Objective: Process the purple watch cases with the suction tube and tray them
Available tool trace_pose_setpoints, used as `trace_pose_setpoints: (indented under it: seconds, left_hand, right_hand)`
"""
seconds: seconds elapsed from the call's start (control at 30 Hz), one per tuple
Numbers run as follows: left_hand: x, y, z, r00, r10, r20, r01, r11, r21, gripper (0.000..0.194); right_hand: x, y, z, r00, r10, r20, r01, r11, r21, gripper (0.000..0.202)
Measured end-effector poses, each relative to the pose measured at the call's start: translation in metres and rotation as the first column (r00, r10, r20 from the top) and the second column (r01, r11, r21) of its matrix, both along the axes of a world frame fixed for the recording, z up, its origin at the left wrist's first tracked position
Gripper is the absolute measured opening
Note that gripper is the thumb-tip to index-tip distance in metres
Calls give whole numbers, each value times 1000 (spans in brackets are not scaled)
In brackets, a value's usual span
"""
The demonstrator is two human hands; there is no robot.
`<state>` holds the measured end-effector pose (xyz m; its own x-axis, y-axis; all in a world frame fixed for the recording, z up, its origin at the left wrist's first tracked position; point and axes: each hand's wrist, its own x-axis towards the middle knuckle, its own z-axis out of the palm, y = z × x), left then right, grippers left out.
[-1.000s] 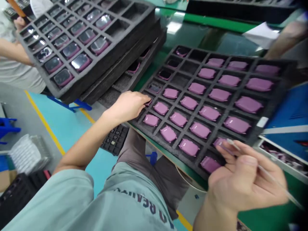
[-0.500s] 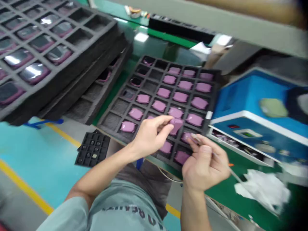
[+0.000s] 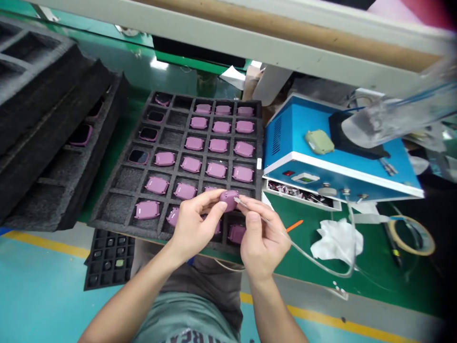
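- Could slip from left hand (image 3: 196,224) onto foam tray (image 3: 128,180), through narrow edge pinch on purple case (image 3: 228,199).
- Might scuff from skewed pressure of thin-tipped tool (image 3: 237,201), or from tug of clear tube (image 3: 312,261).
- Left: pinched nearly closed on purple case, above foam tray.
- Right hand (image 3: 264,240): closed around thin-tipped tool; contact at purple case uncertain.

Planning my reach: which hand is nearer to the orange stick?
Right. The right hand is close beside the orange stick; the left hand is farther off, over the foam tray.
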<state>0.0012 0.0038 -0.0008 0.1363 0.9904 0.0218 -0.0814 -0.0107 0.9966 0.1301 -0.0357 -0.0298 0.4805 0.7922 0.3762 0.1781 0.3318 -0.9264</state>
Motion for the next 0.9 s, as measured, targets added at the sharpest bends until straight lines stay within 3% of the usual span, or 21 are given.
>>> trace_pose_setpoints:
  seconds: [0.9]
  left_hand:
    - [-2,-2,2,998,18,-63,-17,1000,21,23]
  right_hand:
    - [-1,0,1,1000,16,-27,-16,1000,-6,15]
